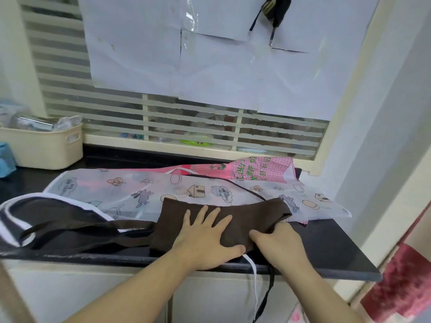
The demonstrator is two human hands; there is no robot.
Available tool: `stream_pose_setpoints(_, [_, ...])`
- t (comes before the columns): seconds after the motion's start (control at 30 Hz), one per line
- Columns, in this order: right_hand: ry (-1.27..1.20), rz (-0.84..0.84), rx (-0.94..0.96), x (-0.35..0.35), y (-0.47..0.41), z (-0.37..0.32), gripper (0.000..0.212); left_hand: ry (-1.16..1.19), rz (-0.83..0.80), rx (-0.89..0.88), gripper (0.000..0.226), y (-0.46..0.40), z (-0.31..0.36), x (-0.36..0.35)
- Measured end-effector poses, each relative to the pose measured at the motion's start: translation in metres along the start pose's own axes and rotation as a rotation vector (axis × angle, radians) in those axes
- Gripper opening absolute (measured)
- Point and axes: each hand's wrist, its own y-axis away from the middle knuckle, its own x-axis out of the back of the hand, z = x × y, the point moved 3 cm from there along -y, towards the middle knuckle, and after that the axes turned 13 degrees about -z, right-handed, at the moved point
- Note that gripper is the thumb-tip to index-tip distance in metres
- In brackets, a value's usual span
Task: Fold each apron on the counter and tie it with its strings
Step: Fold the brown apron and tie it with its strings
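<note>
A brown apron (251, 212) lies folded into a narrow bundle at the front of the black counter (338, 250). My left hand (205, 236) presses flat on it with fingers spread. My right hand (277, 243) grips the bundle's right end, its fingers tucked under the cloth. The apron's brown straps (77, 231) trail left along the counter. A dark string (265, 297) and a white string (253, 278) hang over the front edge. Under the bundle lies a white cartoon-print apron (130, 190), and behind that a pink checked apron (261, 170).
A cream basket (46, 148) with packets stands at the back left, next to a blue object (5, 163). A white-trimmed dark cloth (14, 220) lies at the left edge. A slatted window runs behind the counter. A red towel (401, 283) hangs lower right.
</note>
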Motion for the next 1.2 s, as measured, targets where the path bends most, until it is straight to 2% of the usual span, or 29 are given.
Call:
stream_pose_setpoints(0.07, [0.099, 0.064, 0.067, -0.009, 0.001, -0.011, 0.015, 0.012, 0.01, -0.008, 0.101, 0.002, 0.0, 0.0])
stream_pose_setpoints(0.13, [0.182, 0.171, 0.172, -0.019, 0.005, -0.019, 0.023, 0.051, 0.011, -0.024, 0.102, 0.001, -0.001, 0.002])
stream_pose_setpoints(0.2, [0.252, 0.213, 0.352, -0.034, 0.011, -0.028, 0.017, 0.2, 0.038, -0.074, 0.088, 0.003, -0.003, 0.01])
stream_pose_setpoints(0.23, [0.268, 0.19, 0.437, -0.043, 0.015, -0.032, 0.014, 0.395, 0.094, -0.138, 0.071, 0.007, -0.004, 0.016])
stream_pose_setpoints(0.3, [0.321, 0.092, 0.543, -0.059, 0.02, -0.039, 0.044, 1.014, 0.238, -0.254, 0.029, 0.022, -0.014, 0.027])
stream_pose_setpoints(0.33, [0.358, 0.043, 0.567, -0.065, 0.022, -0.041, 0.056, 1.319, 0.3, -0.278, 0.029, 0.029, -0.022, 0.032])
stream_pose_setpoints(0.37, [0.412, 0.009, 0.586, -0.071, 0.023, -0.043, 0.063, 1.565, 0.323, -0.288, 0.038, 0.036, -0.03, 0.035])
stream_pose_setpoints(0.4, [0.483, -0.016, 0.6, -0.077, 0.026, -0.045, 0.066, 1.744, 0.314, -0.287, 0.045, 0.042, -0.038, 0.037])
stream_pose_setpoints(0.5, [0.76, 0.005, 0.597, -0.093, 0.029, -0.048, 0.066, 1.974, 0.215, -0.185, 0.06, 0.049, -0.055, 0.04])
stream_pose_setpoints(0.53, [0.82, 0.008, 0.563, -0.097, 0.028, -0.048, 0.065, 1.976, 0.171, -0.145, 0.061, 0.049, -0.058, 0.042])
stream_pose_setpoints(0.6, [0.85, 0.067, 0.534, -0.102, 0.026, -0.048, 0.064, 1.831, 0.137, -0.04, 0.043, 0.045, -0.064, 0.046])
stream_pose_setpoints(0.7, [0.836, 0.026, 0.438, -0.099, 0.028, -0.053, 0.068, 1.329, 0.264, 0.103, 0.011, 0.038, -0.073, 0.057])
stream_pose_setpoints(0.83, [0.779, 0.074, 0.398, -0.094, 0.027, -0.051, 0.061, 0.915, 0.369, 0.114, 0.014, 0.026, -0.088, 0.072])
stream_pose_setpoints(0.93, [0.782, 0.114, 0.429, -0.094, 0.023, -0.039, 0.064, 0.658, 0.357, 0.166, 0.033, 0.017, -0.101, 0.067])
stream_pose_setpoints(1.03, [0.837, 0.173, 0.546, -0.093, 0.022, -0.029, 0.057, 0.56, 0.374, 0.172, 0.041, 0.017, -0.108, 0.057])
stream_pose_setpoints(1.2, [0.773, 0.164, 0.572, -0.092, 0.022, -0.02, 0.033, 0.633, 0.459, 0.163, 0.021, 0.019, -0.108, 0.054])
